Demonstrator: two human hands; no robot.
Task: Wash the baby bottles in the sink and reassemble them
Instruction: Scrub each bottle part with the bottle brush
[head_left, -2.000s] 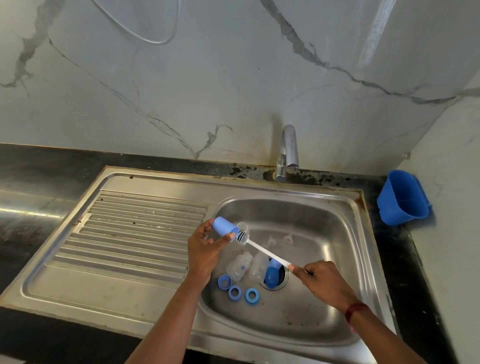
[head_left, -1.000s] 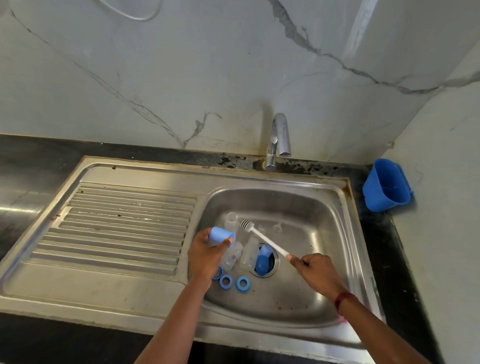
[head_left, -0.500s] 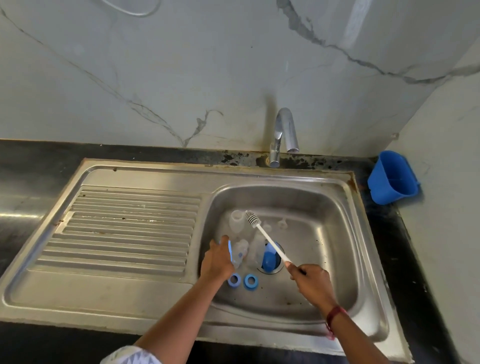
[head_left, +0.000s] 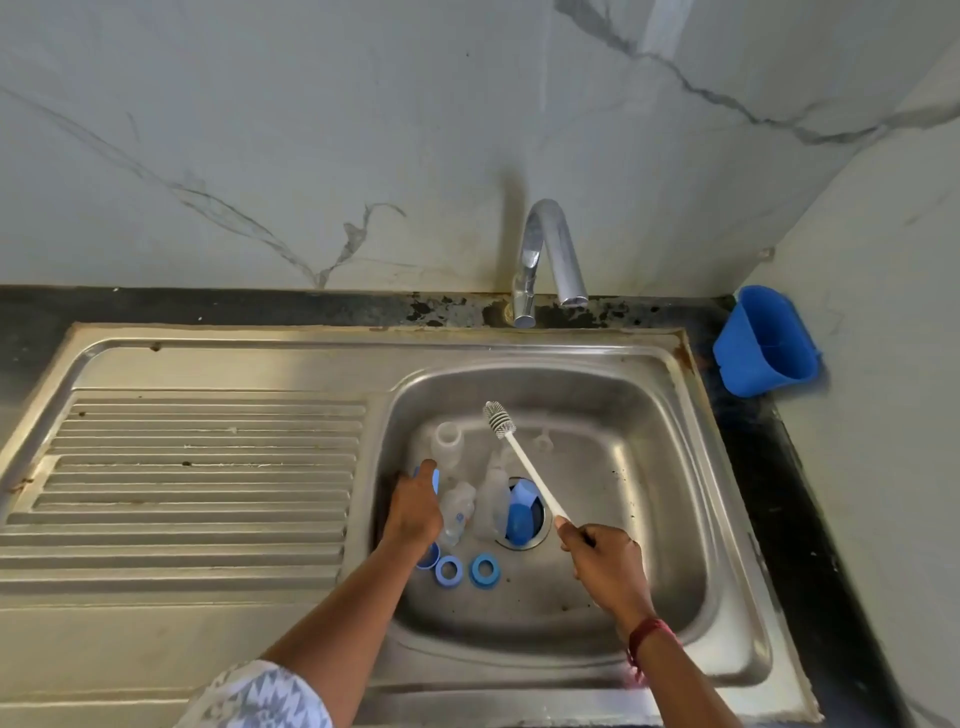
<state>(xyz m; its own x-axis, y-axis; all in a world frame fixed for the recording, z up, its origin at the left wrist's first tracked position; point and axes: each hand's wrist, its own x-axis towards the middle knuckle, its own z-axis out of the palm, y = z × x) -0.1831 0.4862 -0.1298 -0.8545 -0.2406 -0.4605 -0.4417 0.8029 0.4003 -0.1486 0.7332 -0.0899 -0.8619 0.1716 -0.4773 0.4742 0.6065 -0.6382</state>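
In the steel sink basin (head_left: 649, 467), my left hand (head_left: 413, 506) is low at the left side, its fingers round a blue bottle cap (head_left: 435, 479) that shows only at its edges. My right hand (head_left: 602, 564) grips the white handle of the bottle brush (head_left: 524, 467), whose bristle head points up and away. One clear bottle (head_left: 447, 441) stands upright; two more (head_left: 457, 512) (head_left: 493, 499) lie by the drain. Another blue cap (head_left: 519, 517) sits over the drain. Blue rings (head_left: 449, 570) (head_left: 484, 570) lie on the basin floor, a third partly hidden under my wrist.
The faucet (head_left: 545, 260) arches over the basin's back edge; no water is visible. A ribbed drainboard (head_left: 197, 478) spreads to the left. A blue cup (head_left: 763, 340) rests in the right corner on the black counter. A clear teat (head_left: 543, 441) lies at the basin's back.
My left hand has come down from above the basin to its floor with the blue cap. The brush left the cap and now stands free in my right hand.
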